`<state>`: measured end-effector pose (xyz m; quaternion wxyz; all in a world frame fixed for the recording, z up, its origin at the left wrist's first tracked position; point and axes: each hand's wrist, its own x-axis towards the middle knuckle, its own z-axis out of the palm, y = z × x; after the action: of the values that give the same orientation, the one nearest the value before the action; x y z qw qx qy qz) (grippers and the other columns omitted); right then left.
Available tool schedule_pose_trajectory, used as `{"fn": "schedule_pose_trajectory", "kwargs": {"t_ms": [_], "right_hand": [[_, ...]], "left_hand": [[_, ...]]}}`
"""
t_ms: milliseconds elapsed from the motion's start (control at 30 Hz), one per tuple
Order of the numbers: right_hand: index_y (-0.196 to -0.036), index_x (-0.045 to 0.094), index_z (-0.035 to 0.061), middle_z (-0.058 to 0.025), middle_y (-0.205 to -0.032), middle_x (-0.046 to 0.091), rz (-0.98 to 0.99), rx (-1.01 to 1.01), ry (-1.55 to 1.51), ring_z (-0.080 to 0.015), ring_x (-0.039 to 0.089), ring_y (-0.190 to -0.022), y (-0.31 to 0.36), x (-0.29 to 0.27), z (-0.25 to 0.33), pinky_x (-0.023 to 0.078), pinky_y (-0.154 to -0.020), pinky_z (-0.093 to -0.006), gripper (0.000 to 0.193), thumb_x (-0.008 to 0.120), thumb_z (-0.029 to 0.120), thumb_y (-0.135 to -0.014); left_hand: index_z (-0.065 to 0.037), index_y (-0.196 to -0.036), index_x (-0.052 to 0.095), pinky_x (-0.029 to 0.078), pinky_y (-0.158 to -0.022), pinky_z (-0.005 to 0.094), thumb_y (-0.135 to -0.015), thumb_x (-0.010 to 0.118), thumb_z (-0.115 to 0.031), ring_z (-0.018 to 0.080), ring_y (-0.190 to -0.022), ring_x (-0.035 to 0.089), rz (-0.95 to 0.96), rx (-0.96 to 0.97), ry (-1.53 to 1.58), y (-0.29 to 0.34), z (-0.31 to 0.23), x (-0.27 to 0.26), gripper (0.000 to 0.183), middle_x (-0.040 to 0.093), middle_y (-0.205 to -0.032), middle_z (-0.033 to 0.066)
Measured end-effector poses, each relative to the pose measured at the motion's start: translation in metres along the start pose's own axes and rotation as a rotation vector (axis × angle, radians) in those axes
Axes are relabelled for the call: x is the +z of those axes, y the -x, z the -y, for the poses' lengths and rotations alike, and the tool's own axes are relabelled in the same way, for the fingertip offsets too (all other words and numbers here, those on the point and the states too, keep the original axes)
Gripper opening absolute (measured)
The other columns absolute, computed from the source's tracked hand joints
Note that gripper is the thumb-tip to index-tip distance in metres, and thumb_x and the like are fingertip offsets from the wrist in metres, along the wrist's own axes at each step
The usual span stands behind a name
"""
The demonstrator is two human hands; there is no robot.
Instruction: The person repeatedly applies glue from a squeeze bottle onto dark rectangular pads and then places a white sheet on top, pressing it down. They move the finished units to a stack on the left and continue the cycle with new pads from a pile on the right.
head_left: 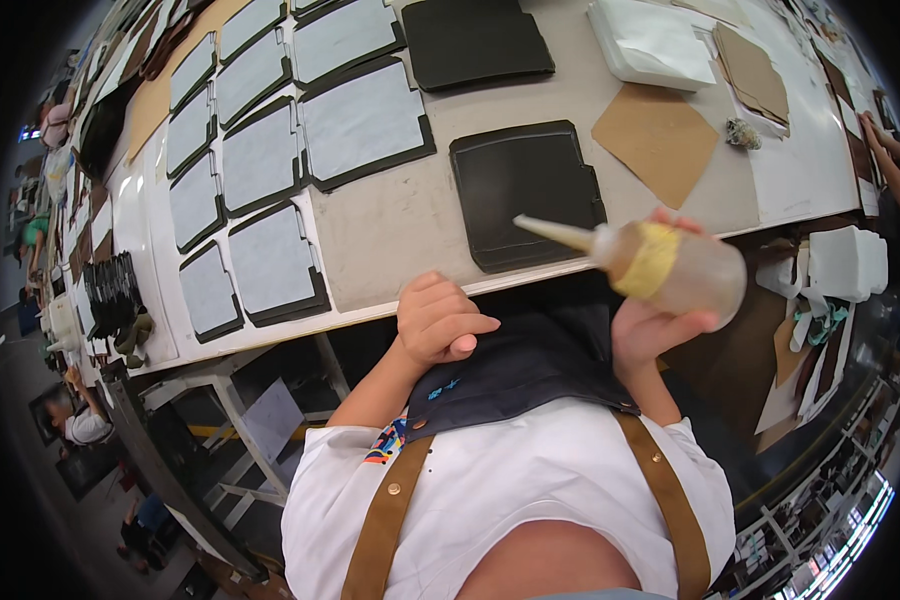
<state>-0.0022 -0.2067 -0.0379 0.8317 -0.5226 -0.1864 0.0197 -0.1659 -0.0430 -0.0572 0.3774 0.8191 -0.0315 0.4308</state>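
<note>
My right hand (650,335) is wrapped round a translucent squeeze bottle (705,280) with a yellow band and a long tapered nozzle. Held tilted above the table's near edge, the bottle points its nozzle left, over a black panel (520,190) with a notched side. My left hand (438,318) is at the table edge in front of my apron (510,350), its fingers curled in and the index finger partly stretched to the right. Nothing shows in it. Left of the black panel, several black-edged pieces with pale grey faces (365,120) lie in rows.
Another black panel (475,45) lies farther back on the table (390,225). To the right are a white stack (655,45), a brown sheet (658,140), brown pieces (752,75) and a small clump (742,134). White bundles (845,262) sit low at right. Other people are in the background.
</note>
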Motion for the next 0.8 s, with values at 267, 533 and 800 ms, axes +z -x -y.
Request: {"fn": "schedule_pose_trajectory", "kwargs": {"t_ms": [267, 533, 800], "right_hand": [[-0.142, 0.043, -0.0024, -0.0197, -0.151, 0.041, -0.382, -0.110, 0.524, -0.0299, 0.042, -0.139, -0.094, -0.113, -0.025, 0.032, -0.115, -0.0422, 0.069, 0.037, 0.056, -0.106], [-0.136, 0.053, -0.0017, -0.0165, -0.153, 0.040, -0.220, -0.520, 1.072, -0.0294, 0.039, -0.140, -0.124, -0.069, 0.008, 0.031, -0.115, -0.0412, 0.041, 0.057, 0.021, -0.102], [-0.117, 0.067, 0.0037, -0.0116, -0.127, 0.066, 0.543, -0.590, 1.185, -0.0294, 0.063, -0.115, -0.210, 0.014, -0.038, 0.049, -0.098, -0.0389, 0.027, 0.068, 0.016, -0.093]], "left_hand": [[-0.013, -0.074, 0.070, 0.033, -0.050, 0.0293, -0.104, 0.054, -0.033, 0.0125, -0.049, 0.052, 0.006, 0.000, -0.032, -0.003, -0.001, 0.003, 0.039, 0.055, -0.057, -0.0040], [-0.014, -0.074, 0.069, 0.034, -0.050, 0.0296, -0.103, 0.055, -0.031, 0.0133, -0.050, 0.052, 0.033, -0.009, -0.068, -0.004, -0.003, 0.003, 0.036, 0.056, -0.057, -0.0036], [-0.013, -0.075, 0.069, 0.037, -0.053, 0.0314, -0.102, 0.055, -0.029, 0.0150, -0.050, 0.052, 0.038, -0.044, -0.063, -0.010, -0.003, 0.002, 0.035, 0.056, -0.057, -0.0029]]}}
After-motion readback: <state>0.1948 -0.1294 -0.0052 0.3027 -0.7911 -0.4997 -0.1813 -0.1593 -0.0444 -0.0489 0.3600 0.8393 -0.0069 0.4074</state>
